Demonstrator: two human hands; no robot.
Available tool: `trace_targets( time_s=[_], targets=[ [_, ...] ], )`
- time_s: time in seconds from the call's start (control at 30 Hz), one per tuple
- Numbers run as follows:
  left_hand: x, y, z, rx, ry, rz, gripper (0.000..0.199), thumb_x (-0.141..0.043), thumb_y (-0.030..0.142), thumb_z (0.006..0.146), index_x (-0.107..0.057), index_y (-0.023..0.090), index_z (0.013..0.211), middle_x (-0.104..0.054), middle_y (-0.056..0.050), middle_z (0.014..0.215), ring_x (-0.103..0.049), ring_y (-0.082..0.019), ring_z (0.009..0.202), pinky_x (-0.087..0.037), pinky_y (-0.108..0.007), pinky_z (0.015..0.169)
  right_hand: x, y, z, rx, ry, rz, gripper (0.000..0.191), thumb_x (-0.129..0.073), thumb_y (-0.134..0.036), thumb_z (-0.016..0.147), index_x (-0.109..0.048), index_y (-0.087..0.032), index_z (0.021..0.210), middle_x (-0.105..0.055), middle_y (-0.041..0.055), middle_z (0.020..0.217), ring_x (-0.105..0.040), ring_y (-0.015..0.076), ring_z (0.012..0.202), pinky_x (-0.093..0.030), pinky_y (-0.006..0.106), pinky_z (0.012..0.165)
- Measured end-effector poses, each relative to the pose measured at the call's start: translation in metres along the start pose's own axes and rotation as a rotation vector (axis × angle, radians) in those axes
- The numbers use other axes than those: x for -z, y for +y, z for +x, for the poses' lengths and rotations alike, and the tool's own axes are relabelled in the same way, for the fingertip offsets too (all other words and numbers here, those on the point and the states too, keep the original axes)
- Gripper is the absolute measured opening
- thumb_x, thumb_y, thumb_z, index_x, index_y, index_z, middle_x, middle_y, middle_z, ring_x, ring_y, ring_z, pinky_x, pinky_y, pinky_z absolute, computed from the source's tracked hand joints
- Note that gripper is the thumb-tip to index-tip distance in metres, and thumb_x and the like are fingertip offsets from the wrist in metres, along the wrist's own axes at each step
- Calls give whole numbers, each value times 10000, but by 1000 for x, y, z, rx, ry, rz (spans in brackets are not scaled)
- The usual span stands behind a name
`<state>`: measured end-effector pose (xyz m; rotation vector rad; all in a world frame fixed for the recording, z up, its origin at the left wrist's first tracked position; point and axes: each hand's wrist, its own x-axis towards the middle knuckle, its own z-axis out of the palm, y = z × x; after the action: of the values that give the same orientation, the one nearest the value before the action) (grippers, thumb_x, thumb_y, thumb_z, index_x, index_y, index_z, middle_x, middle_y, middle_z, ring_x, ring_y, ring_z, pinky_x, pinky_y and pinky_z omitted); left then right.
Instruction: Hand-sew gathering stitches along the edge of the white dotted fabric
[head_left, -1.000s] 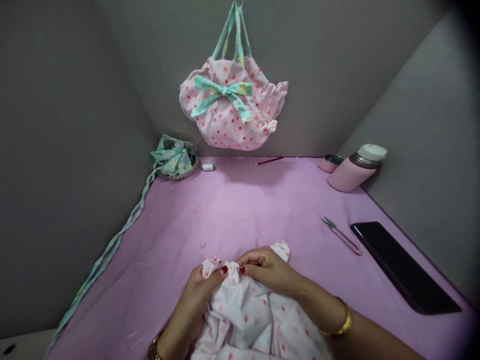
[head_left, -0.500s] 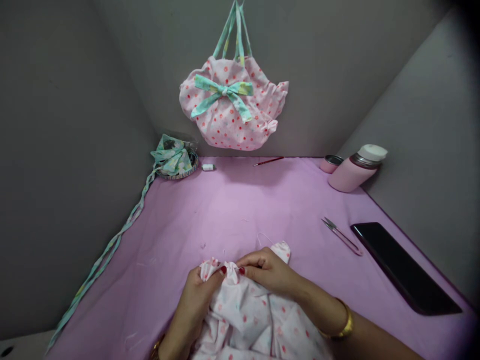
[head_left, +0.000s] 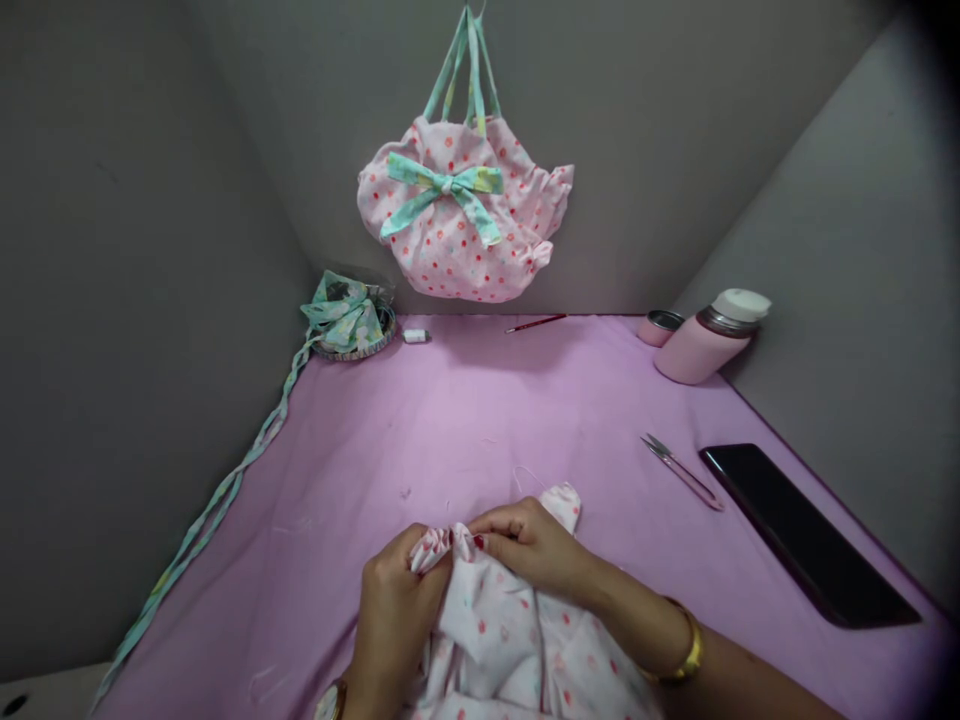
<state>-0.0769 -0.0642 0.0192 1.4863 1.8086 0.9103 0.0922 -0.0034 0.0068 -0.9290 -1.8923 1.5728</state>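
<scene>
A white cloth [head_left: 495,620] with red and pink dots spreads below my hands at the near edge of the table. My left hand [head_left: 401,590] is closed around its gathered, pleated edge, which bunches up between thumb and fingers. My right hand [head_left: 532,545] pinches the same edge just to the right, thumb against fingers. Whether a needle sits in that pinch cannot be made out. Behind the right hand, a corner of the cloth pokes out, and a thin loop of thread [head_left: 531,470] lies on the table there.
Thread snips [head_left: 682,472] and a black phone-like slab [head_left: 806,530] lie on the right. Behind them stand a pink flask [head_left: 705,345] and its cup [head_left: 660,327]. A basket [head_left: 352,350] with green fabric, a thread spool [head_left: 415,336] and a red pencil [head_left: 535,324] sit far back; a dotted bag [head_left: 465,260] hangs above.
My left hand has rolled over and tightened on the cloth, so its back now shows and the pleats bunch closer together. The right hand has barely shifted.
</scene>
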Motion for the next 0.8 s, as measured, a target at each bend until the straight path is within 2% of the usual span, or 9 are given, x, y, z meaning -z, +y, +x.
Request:
trace_targets(
  time_s=[0.2, 0.3, 0.57, 0.67, 0.8],
  targets=[
    [3, 3, -3, -152, -60, -21, 140, -539, 161, 775, -615, 198, 664, -622, -9, 620, -542, -151, 577, -364, -211, 571, 0, -2, 1, -12, 4, -77, 308, -500, -67, 782, -717, -191, 963, -716, 23, 791, -626, 137, 684, -443, 193, 594],
    [1, 3, -3, -151, -86, -43, 138, -519, 154, 786, -618, 200, 702, -630, -12, 650, -548, -156, 603, -371, -210, 593, -1, -2, 1, -30, 25, -107, 287, -509, -71, 771, -722, -166, 939, -705, 27, 743, -597, 126, 634, -420, 186, 556],
    [-7, -5, 6, 115, 3, -202, 183, -551, 233, 758, -480, 201, 592, -446, 55, 531, -414, -123, 526, -331, -199, 504, -2, 0, 0, -76, 45, -88, 235, -515, -127, 781, -722, -137, 890, -675, 22, 670, -518, 93, 535, -374, 177, 506],
    [-8, -7, 9, 240, -15, -364, 177, -611, 275, 712, -506, 187, 599, -481, 49, 547, -442, -125, 535, -352, -203, 510, -2, 0, 0, -80, 51, -78, 222, -518, -149, 785, -721, -128, 871, -676, 29, 688, -522, 98, 555, -381, 181, 519],
    [-6, -2, 10, 382, -97, -584, 196, -668, 318, 673, -566, 154, 635, -543, 21, 576, -489, -134, 538, -379, -214, 514, -2, -1, 1, -92, 57, -45, 206, -528, -173, 784, -720, -129, 845, -677, 32, 691, -536, 105, 570, -391, 185, 529]
  ],
)
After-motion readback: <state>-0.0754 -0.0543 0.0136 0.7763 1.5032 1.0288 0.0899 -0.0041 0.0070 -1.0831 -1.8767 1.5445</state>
